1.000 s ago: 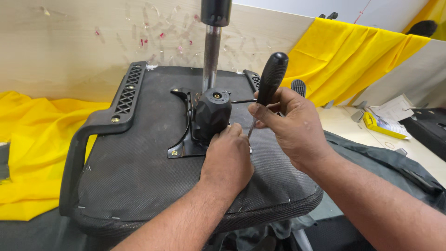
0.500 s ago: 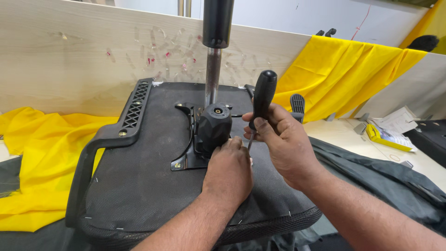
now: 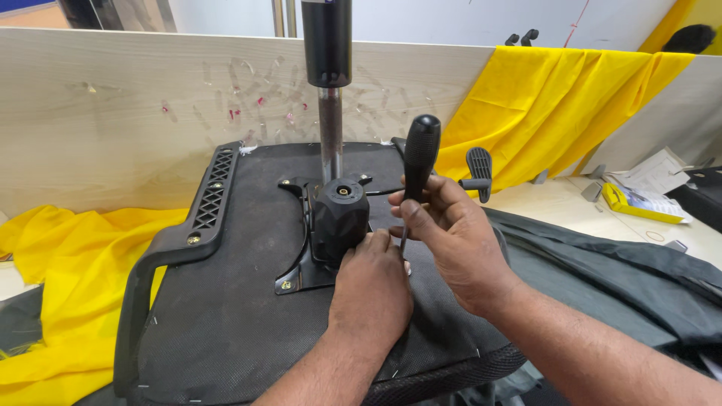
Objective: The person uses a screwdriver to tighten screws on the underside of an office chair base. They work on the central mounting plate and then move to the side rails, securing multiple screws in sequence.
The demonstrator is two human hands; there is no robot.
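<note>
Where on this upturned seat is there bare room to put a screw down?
The seat underside is bare between the armrest and the mechanism plate, and on down to its near left edge. It is crowded right of the plate: left hand and right hand with the screwdriver work there.

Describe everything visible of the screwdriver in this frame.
The screwdriver has a thick, matte black handle with a rounded top and a thin metal shaft. It stands nearly upright, tilted slightly right. The right hand grips the lower handle; the shaft runs down beside the left hand, its tip hidden there, above the upturned chair seat.
</note>
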